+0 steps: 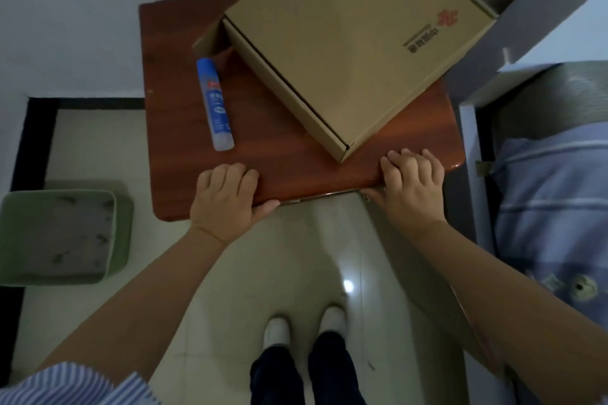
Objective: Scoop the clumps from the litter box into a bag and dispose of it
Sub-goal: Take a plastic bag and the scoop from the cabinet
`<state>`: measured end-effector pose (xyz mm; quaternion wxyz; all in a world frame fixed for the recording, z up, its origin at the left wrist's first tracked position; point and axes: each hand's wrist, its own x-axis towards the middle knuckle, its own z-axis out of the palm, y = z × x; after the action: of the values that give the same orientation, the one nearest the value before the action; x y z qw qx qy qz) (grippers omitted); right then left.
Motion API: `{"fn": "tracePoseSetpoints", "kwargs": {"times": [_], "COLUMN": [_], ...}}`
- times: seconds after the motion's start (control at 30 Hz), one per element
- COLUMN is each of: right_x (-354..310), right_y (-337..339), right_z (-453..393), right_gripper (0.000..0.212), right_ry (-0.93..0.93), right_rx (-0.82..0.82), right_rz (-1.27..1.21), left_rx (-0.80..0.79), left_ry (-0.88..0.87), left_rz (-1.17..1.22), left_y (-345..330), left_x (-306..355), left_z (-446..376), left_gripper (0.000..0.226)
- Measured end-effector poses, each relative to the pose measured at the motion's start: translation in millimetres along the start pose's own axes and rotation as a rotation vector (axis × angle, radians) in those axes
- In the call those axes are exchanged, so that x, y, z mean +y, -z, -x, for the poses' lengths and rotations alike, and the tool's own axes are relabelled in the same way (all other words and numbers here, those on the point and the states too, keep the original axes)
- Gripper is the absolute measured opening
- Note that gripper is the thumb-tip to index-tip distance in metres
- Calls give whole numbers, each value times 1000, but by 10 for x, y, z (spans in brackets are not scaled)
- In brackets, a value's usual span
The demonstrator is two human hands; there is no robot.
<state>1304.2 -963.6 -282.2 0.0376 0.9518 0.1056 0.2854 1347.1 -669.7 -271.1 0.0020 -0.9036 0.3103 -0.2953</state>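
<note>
1. The left hand [227, 197] grips the desk [184, 141] edge, fingers curled on top, thumb beneath.
2. The right hand [411, 184] grips the same edge, just below the box [345, 43].
3. The litter box [59, 237] sits on the floor, left of the left hand.

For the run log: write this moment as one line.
left hand: grips table edge | right hand: grips same edge | litter box: floor, untouched | scooping: not started

Table: small reddish-brown wooden tabletop [184, 154]
On it: tan cardboard box [345, 43]; blue-capped glue stick [214, 105]
Floor: pale glossy tiles [296, 273], bearing green litter box [59, 237]
</note>
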Motion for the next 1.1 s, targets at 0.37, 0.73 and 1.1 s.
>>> {"fn": "tracePoseSetpoints", "kwargs": {"times": [0.37,0.73,1.1], "right_x": [-361,-1093,-2519], "right_y": [-135,155,-1153], "right_z": [-171,-122,1084], "right_gripper": [46,48,43], "right_ry": [-66,-458,-373], "right_rx": [69,-131,-472], "right_rz": [56,17,-197], "left_rx": [33,92,-171], "left_ry": [-108,-5,87], "left_rz": [17,62,248], "left_y": [-269,-218,-1130], "left_x": [-538,-407,31], "left_z": [-119,-41,2176], "left_gripper": [54,35,43]}}
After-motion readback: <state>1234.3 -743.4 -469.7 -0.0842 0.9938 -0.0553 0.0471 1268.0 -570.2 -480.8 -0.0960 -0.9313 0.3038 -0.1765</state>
